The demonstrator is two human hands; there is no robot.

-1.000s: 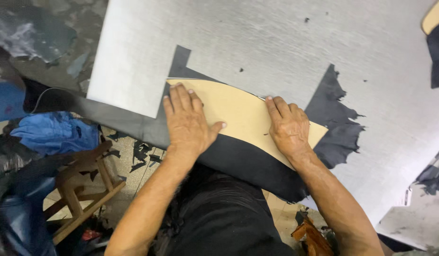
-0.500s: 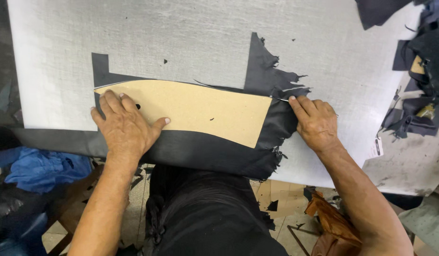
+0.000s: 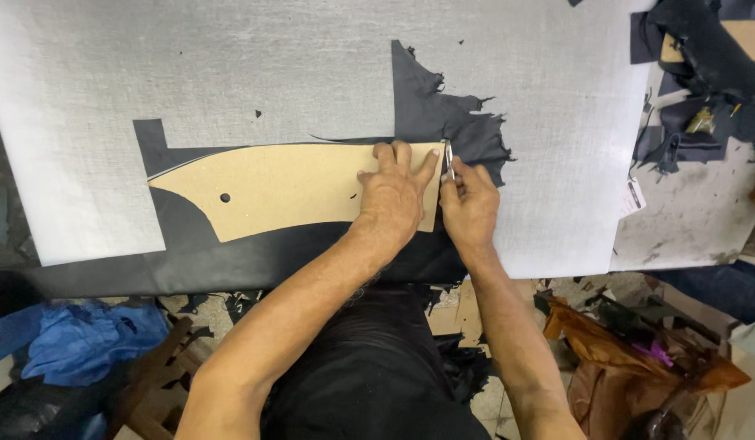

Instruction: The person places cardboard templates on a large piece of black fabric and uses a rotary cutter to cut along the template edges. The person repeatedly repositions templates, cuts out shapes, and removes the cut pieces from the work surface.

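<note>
Since the earlier frames the left hand (image 3: 394, 200) has slid from the left end of the tan cardboard template (image 3: 288, 187) to its right end, and the right hand (image 3: 469, 208) has come in beside it with a thin metal blade (image 3: 448, 161), which I read as cutting beginning along that short edge. The template lies at frame centre on black leather (image 3: 255, 257) over the grey cutting board (image 3: 231, 73). Left fingers lie spread flat on the card; right fingers pinch the blade, which touches the template's right edge just beyond the left fingertips.

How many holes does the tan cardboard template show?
2. A round hole sits near the tan cardboard template's pointed left end; a smaller hole lies just left of the left hand. That hand may hide others.
</note>
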